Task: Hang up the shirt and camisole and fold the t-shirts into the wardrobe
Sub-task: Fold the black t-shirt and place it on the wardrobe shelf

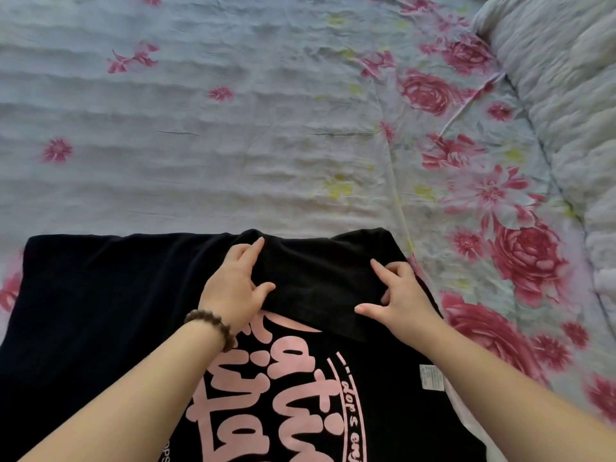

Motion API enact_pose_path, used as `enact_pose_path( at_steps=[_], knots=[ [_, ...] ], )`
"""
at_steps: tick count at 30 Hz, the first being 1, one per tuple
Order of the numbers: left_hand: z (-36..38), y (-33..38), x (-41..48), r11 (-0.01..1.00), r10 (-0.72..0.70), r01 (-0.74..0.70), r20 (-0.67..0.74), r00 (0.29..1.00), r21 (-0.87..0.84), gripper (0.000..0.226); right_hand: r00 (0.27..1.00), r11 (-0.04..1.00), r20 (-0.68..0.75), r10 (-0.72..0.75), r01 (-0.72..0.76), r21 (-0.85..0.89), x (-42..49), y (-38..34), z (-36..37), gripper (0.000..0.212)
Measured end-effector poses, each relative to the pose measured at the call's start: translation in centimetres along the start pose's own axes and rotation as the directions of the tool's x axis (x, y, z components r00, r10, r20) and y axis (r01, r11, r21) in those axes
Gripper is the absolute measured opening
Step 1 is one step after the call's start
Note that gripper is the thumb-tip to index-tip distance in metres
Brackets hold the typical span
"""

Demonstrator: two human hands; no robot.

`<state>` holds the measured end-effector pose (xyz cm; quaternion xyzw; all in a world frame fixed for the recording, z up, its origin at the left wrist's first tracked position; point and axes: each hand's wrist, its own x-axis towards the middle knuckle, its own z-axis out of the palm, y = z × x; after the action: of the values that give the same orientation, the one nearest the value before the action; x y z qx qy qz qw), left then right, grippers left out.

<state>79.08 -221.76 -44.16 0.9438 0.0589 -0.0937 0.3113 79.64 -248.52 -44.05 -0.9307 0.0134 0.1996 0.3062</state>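
The black t-shirt (100, 311) lies flat on the bed (233, 128) at 6 o'clock. The left hand (233, 285) presses its folded flap (316, 281) with straight fingers. The right hand (405, 296) curls at the flap's 3 o'clock edge, grip unclear. Uneven pressure could skew or crease the fold.
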Motion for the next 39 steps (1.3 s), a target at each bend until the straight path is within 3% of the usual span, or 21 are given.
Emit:
enact_pose_path(
  at_steps=[2,3,5,7,8,12,15,17,19,22,24,27,31,33,36,39],
  knots=[
    [1.1,0.7,-0.2,0.968,0.189,-0.147,-0.2,0.961,0.206,0.046,0.962,0.952,-0.234,-0.139,0.065,-0.3,-0.1,-1.0,0.7,0.071],
    [1.8,1.4,-0.1,0.93,0.312,-0.247,-0.233,0.921,0.271,0.038,0.924,0.899,-0.281,-0.258,0.124,-0.42,0.2,-1.7,1.3,0.065],
    [3.6,2.8,0.2,0.827,0.469,-0.412,-0.065,0.881,0.381,0.045,0.889,0.787,-0.154,-0.432,0.288,-0.545,1.1,-3.2,3.1,0.061],
    [5.1,3.1,0.5,0.783,0.362,-0.407,0.188,0.913,0.47,0.055,0.898,0.706,0.065,-0.435,0.385,-0.594,1.8,-3.6,4.5,0.07],
    [5.4,2.5,0.8,0.78,0.269,-0.358,0.242,0.932,0.513,0.059,0.919,0.708,0.118,-0.376,0.367,-0.603,2.3,-3.2,4.6,0.076],
    [4.9,-0.1,1.2,0.781,0.15,-0.224,0.172,0.974,0.583,0.069,0.985,0.741,0.007,-0.174,0.136,-0.658,3.8,0.2,2.6,0.076],
    [4.2,0.3,1.3,0.795,0.088,-0.145,0.124,0.988,0.589,0.067,1.0,0.71,-0.011,-0.007,-0.003,-0.704,3.8,1.0,0.6,0.07],
    [4.3,0.6,1.2,0.799,0.104,-0.101,0.029,0.994,0.593,0.062,0.99,0.718,-0.097,-0.099,0.004,-0.696,3.5,0.1,1.0,0.069],
    [5.0,0.9,1.2,0.8,0.194,-0.173,0.025,0.981,0.574,0.062,0.952,0.751,-0.138,-0.273,0.121,-0.649,3.1,-2.1,2.5,0.066],
    [6.1,1.4,1.6,0.802,0.278,-0.302,0.126,0.952,0.516,0.068,0.893,0.687,0.038,-0.449,0.372,-0.624,2.7,-4.2,5.8,0.062],
    [6.0,1.2,1.9,0.811,0.211,-0.259,0.151,0.966,0.524,0.065,0.927,0.718,0.093,-0.363,0.342,-0.607,2.6,-3.9,6.3,0.062],
    [4.8,-0.2,1.8,0.812,0.108,-0.138,0.086,0.99,0.567,0.065,0.973,0.765,-0.003,-0.232,0.18,-0.619,2.9,-1.7,4.9,0.065],
    [3.8,-0.6,0.7,0.81,-0.046,0.029,0.015,0.999,0.586,0.062,0.997,0.742,-0.075,-0.017,-0.037,-0.67,1.9,1.1,2.4,0.065],
    [4.6,0.6,-0.9,0.828,0.045,-0.02,-0.032,0.998,0.561,0.062,0.986,0.753,-0.142,-0.092,-0.024,-0.658,1.0,0.7,2.8,0.065],
    [7.0,2.5,-3.9,0.843,0.223,-0.211,0.035,0.974,0.495,0.061,0.941,0.775,-0.1,-0.322,0.202,-0.599,-1.1,-1.8,6.0,0.061],
    [8.5,2.2,-5.4,0.845,0.142,-0.178,0.109,0.984,0.505,0.06,0.952,0.778,-0.013,-0.307,0.243,-0.58,-3.1,-1.4,8.4,0.059]
  ],
)
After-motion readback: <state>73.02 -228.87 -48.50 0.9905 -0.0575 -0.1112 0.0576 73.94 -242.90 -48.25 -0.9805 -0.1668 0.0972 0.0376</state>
